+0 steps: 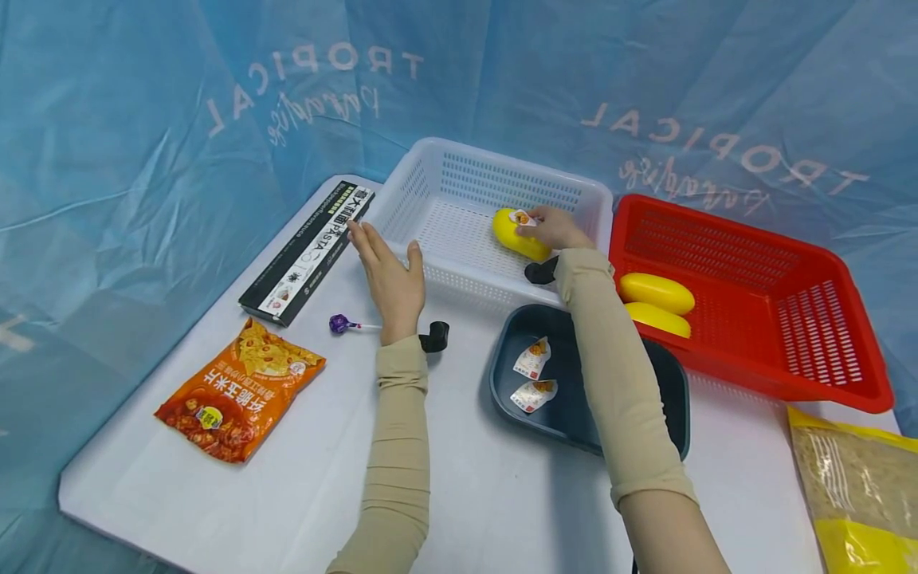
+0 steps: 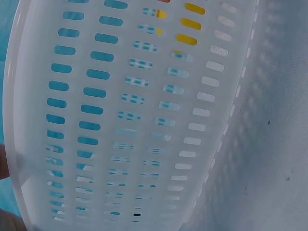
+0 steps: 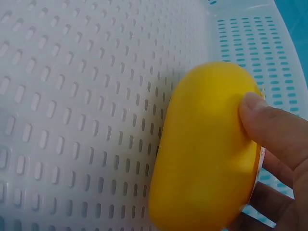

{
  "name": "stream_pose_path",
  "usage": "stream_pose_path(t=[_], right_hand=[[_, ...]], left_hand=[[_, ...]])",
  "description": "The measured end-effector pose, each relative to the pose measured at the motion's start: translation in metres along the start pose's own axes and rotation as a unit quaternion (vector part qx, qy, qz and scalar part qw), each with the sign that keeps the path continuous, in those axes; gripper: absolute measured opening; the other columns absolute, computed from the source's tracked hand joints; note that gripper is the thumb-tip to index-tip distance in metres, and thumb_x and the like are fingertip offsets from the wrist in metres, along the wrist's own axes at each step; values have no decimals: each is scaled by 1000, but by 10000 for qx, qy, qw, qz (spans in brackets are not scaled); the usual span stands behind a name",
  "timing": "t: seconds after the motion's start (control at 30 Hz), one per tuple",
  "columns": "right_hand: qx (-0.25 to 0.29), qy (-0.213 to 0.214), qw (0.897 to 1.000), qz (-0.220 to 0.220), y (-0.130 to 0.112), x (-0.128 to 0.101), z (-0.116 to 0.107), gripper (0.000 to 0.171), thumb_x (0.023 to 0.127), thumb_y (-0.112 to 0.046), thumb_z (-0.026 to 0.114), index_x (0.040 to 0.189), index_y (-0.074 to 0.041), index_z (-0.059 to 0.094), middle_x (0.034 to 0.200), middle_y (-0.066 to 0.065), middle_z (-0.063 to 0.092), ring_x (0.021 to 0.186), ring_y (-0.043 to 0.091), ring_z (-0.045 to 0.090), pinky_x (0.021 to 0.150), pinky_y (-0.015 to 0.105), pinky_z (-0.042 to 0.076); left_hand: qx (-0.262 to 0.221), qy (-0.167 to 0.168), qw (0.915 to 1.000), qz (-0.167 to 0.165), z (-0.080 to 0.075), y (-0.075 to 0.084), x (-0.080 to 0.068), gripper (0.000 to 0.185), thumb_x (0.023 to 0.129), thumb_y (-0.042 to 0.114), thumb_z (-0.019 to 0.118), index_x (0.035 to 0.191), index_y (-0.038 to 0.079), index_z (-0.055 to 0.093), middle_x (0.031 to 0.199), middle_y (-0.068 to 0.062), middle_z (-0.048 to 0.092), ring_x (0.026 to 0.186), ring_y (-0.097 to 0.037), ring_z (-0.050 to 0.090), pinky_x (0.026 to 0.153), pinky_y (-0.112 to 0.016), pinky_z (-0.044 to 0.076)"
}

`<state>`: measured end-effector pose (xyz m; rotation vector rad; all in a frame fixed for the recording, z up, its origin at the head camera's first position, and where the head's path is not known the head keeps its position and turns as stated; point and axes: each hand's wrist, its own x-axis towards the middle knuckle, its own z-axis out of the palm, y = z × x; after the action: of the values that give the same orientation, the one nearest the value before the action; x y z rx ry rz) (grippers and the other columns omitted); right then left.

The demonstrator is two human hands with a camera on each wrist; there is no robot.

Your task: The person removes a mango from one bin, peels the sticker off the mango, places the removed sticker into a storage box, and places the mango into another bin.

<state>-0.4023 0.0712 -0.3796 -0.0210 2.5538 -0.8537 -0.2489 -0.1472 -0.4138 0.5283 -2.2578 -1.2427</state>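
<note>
My right hand [image 1: 555, 229] grips a smooth yellow oblong thing [image 1: 511, 234] inside the white basket [image 1: 495, 275]. In the right wrist view the thumb presses on the yellow oblong thing [image 3: 202, 159], with the other fingers partly hidden behind it. A small white packet with a food picture [image 1: 522, 218] lies against its upper side, by the fingertips. My left hand [image 1: 397, 288] is at the basket's left front corner, fingers straight and thumb apart, holding nothing. The left wrist view shows the basket's slotted wall [image 2: 106, 65] and bits of fingers at the left edge.
Two more yellow oblong things [image 1: 656, 293] lie in the red basket [image 1: 782, 383] at right. A dark tray [image 1: 502, 399] in front holds two small packets [image 1: 533, 357]. Around are a pasta box [image 1: 307, 251], a lollipop [image 1: 339, 324], an orange snack bag [image 1: 240, 391] and a yellow-edged bag [image 1: 861, 486].
</note>
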Motion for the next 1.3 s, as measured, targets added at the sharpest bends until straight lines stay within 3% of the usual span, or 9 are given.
stream_pose_path(t=[0.2,0.4,0.5,0.7,0.93,1.1,1.3], right_hand=[[-318,-477,9983,-110,2,-4,-4,74,92,-42,62,154,-25,26,155,10,32,127,33,38,110,50,36],[-660,-836,9934,-416,4,-8,-4,81,88,-36,68,154,-21,24,153,11,33,133,33,33,115,54,27],[-585,-912,9933,-392,7,-7,-4,82,87,-34,70,154,-21,24,153,10,33,133,32,32,116,54,26],[-704,-591,9949,-405,10,-3,-8,85,85,-32,73,153,-15,25,150,13,37,129,33,37,115,53,29],[-348,-242,9957,-822,9,-5,-10,78,87,-23,70,151,-9,28,145,15,43,122,32,44,103,45,47],[-262,1,9940,-1066,-1,-8,-9,79,87,-22,69,151,-7,26,146,15,42,123,32,45,105,45,46],[-89,-15,9911,-1331,-17,-14,-9,84,87,-28,70,153,-9,21,149,13,40,124,29,45,108,43,42]], left_hand=[[-20,-25,10000,-6,-1,3,-1,77,100,32,47,154,0,2,164,-7,-14,152,-27,-7,124,-35,6],[14,19,10000,75,-2,6,-2,77,100,31,48,154,-1,3,164,-9,-13,152,-32,-3,124,-35,7],[5,10,10000,64,-1,6,-2,77,100,31,47,154,-1,2,164,-9,-13,152,-31,-4,124,-36,7],[-55,-57,9999,82,1,10,-2,78,100,32,48,154,0,2,164,-8,-13,152,-28,-6,124,-38,7],[-70,-26,9999,148,4,7,-3,78,100,32,48,154,-2,2,164,-10,-13,152,-31,-4,124,-39,6],[-5,55,9999,155,3,3,-1,77,100,31,48,153,-2,3,164,-11,-10,152,-33,-3,124,-39,7],[38,57,10000,64,0,0,1,78,100,32,48,154,-2,2,164,-10,-13,152,-32,-4,124,-39,6]])
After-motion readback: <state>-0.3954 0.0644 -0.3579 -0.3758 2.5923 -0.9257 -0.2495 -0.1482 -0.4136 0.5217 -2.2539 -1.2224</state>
